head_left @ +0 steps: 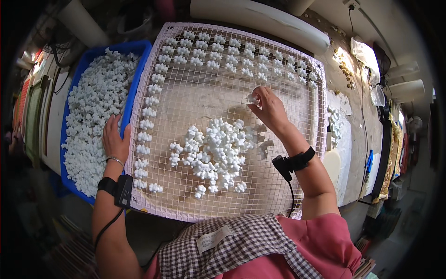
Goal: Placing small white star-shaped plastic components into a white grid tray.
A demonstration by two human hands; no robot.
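A wire grid (195, 100) in a pale frame lies in front of me. Small white knobby pieces (215, 55) sit on it in rows along the far side, and others (149, 113) run down its left side. A loose heap of the same pieces (218, 146) lies near the middle. My right hand (270, 110) is over the grid, thumb and fingers pinched on one white knobby piece (252, 99). On the left, my left hand (116, 139) rests with fingers spread at the right edge of a blue tray (139, 72) filled with white pieces.
A large pale roll (260, 23) lies beyond the grid's far edge. To the right are a worktop (357, 121) with scattered bits, a dark cable and a blue-handled tool (369, 161). Another roll (82, 23) stands behind the tray.
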